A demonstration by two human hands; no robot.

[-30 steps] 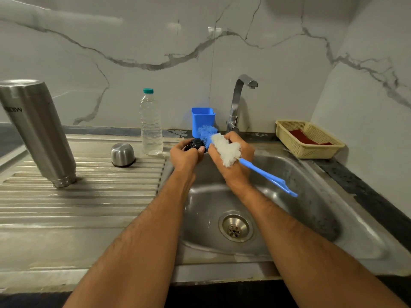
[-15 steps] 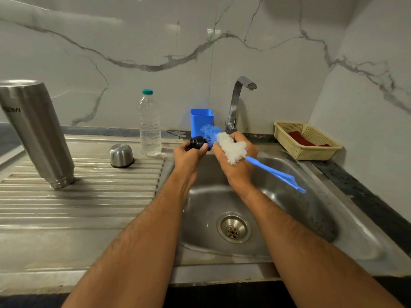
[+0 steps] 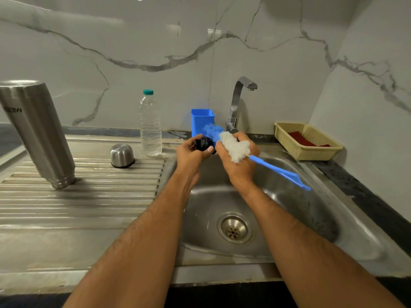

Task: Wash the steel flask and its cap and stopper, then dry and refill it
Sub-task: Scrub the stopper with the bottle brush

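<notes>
- Nearest the camera, two bare forearms are seen reaching forward over the stainless steel sink basin (image 3: 278, 196), whose round drain (image 3: 234, 228) lies below and between them.
- The left hand (image 3: 191, 154) is clenched round the small black round stopper (image 3: 202, 143), which is held above the rear of the basin.
- The right hand (image 3: 240, 161) is closed round the blue-handled bottle brush with white and blue bristles (image 3: 233, 145); it is gripped at the bristle end, not on the handle.
- Key relation: the stopper lies just to the left of the brush head, touching or nearly touching the blue bristle tip. The brush's long axis is seen to run from that tip down and to the right, the handle end pointing away over the basin. The left hand is the nearer to the stopper.
- Judgement: the stopper is being scrubbed; rinsing is not yet done, as no water is seen at the curved steel tap (image 3: 241, 101).
- Further left, on the ribbed draining board (image 3: 89, 196), the small steel dome-shaped cap (image 3: 121, 155) is set mouth down, and the tall steel flask (image 3: 37, 132) is stood inverted, well apart from both hands.
- At the back are noted a clear plastic water bottle with a green cap (image 3: 150, 125), a blue plastic holder (image 3: 202, 121), and a cream plastic basket (image 3: 308, 141) holding something red.
</notes>
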